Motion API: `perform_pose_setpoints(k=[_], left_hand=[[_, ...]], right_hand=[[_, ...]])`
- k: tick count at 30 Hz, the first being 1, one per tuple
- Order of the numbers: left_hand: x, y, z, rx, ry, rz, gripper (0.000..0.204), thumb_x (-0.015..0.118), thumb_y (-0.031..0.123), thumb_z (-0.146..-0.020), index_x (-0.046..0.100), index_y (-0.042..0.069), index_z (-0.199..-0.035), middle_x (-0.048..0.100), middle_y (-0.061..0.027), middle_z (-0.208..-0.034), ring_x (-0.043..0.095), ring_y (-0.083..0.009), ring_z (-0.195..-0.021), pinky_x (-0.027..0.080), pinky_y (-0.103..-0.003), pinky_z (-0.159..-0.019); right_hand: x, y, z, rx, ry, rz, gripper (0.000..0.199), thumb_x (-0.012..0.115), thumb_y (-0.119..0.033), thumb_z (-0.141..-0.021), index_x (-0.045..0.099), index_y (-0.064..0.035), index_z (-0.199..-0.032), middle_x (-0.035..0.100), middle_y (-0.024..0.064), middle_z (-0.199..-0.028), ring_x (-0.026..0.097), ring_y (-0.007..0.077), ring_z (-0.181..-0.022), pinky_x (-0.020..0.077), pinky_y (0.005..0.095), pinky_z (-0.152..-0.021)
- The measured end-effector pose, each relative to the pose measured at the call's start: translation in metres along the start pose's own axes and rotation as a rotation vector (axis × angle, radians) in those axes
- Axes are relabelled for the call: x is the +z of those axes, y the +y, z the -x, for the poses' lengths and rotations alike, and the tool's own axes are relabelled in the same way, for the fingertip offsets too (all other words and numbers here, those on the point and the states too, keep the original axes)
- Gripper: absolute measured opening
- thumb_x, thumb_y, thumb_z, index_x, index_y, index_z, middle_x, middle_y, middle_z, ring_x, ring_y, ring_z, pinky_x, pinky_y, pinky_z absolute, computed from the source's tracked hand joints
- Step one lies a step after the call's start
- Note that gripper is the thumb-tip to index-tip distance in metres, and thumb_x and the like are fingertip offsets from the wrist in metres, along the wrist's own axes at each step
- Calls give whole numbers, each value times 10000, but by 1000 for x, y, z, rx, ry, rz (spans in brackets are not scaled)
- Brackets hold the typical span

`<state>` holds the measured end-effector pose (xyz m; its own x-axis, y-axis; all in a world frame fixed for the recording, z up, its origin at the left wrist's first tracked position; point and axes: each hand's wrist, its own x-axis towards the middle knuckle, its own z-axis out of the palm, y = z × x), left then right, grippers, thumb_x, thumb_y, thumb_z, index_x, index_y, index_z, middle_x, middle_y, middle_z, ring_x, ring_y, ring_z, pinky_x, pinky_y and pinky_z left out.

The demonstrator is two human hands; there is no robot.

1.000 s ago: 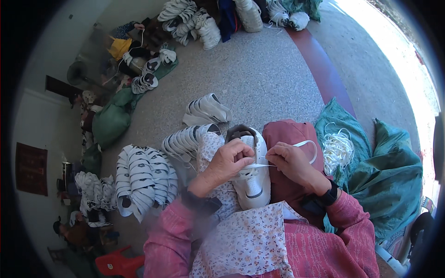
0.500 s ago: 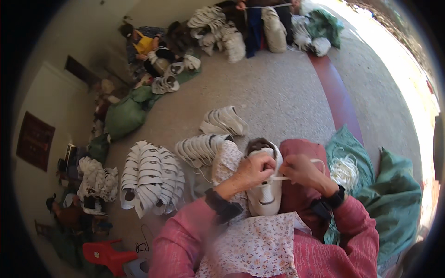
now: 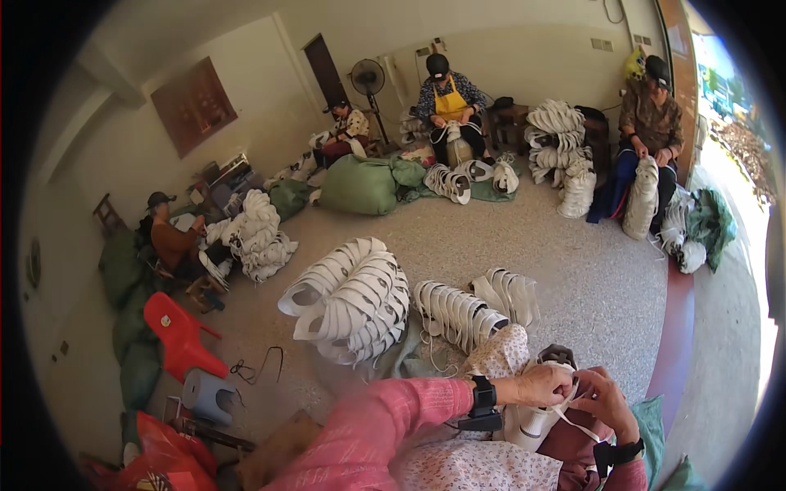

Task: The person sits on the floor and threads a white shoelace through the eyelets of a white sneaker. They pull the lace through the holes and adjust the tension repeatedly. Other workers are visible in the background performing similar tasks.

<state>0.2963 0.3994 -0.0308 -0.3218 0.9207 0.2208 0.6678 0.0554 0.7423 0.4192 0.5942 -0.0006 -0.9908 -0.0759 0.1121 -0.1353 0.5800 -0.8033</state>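
Note:
A cream shoe upper [image 3: 536, 425] with a dark lining lies in my lap, at the lower right. My left hand [image 3: 543, 385] is closed over it, with the fingers pinched on a white shoelace [image 3: 580, 423]. Just to its right, my right hand [image 3: 607, 401] has its fingers bent and pinched at the same lace. A loose length of the lace hangs below the fingers. Under the upper are my floral apron [image 3: 483, 468] and reddish trousers. Both my wrists wear black bands.
Stacked white shoe uppers [image 3: 356, 299] stand on the floor ahead, with a nested row [image 3: 458, 307] nearer my knee. A red chair [image 3: 180, 335] and a grey cylinder [image 3: 206, 393] are at left. Several co-workers sit along the walls among green sacks [image 3: 358, 184].
The view has swung up and left, bringing the room and co-workers into sight. My hands have come closer together over the upper, and the lace that ran between them now droops.

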Motion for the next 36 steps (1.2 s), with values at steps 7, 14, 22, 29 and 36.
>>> perform_pose_setpoints(k=[7, 14, 22, 29, 36], left_hand=[[7, -11, 4, 33, 24, 24, 89, 678, 91, -741, 622, 43, -791, 597, -105, -775, 625, -292, -774, 478, -402, -706], [24, -24, -3, 61, 97, -61, 85, 688, 119, -705, 630, 58, -715, 617, -103, -764, 622, -307, -757, 474, -435, -669], [27, -28, -3, 35, 77, -33, 82, 709, 98, -658, 636, 62, -652, 632, -84, -754, 637, -301, -737, 488, -418, -658], [23, -26, -2, 95, 153, -30, 88, 721, 105, -657, 642, 65, -659, 630, -79, -752, 641, -290, -740, 492, -407, -666], [28, -29, -3, 119, 189, -51, 106, 724, 130, -673, 641, 65, -667, 638, -91, -757, 640, -303, -731, 487, -419, -661]], right_hand=[[-1, 7, -18, 22, -67, -39, 457, 883, -58, -610, 667, -29, -1012, 592, 98, -1020, 635, 168, -747, 525, 307, -654], [14, 33, -18, -67, 0, -6, 475, 930, -65, -524, 602, -27, -865, 545, 119, -1079, 643, 207, -804, 556, 321, -646], [12, 21, -27, 89, -123, -157, 500, 958, -85, -525, 570, -34, -837, 507, 105, -1218, 651, 168, -894, 582, 296, -692], [26, 31, -25, -45, -1, -215, 452, 936, -60, -559, 566, -23, -816, 522, 102, -1218, 660, 156, -852, 568, 282, -652], [11, 17, -29, 33, -92, -118, 412, 918, -56, -562, 599, -11, -819, 576, 122, -1161, 685, 178, -847, 567, 282, -631]])
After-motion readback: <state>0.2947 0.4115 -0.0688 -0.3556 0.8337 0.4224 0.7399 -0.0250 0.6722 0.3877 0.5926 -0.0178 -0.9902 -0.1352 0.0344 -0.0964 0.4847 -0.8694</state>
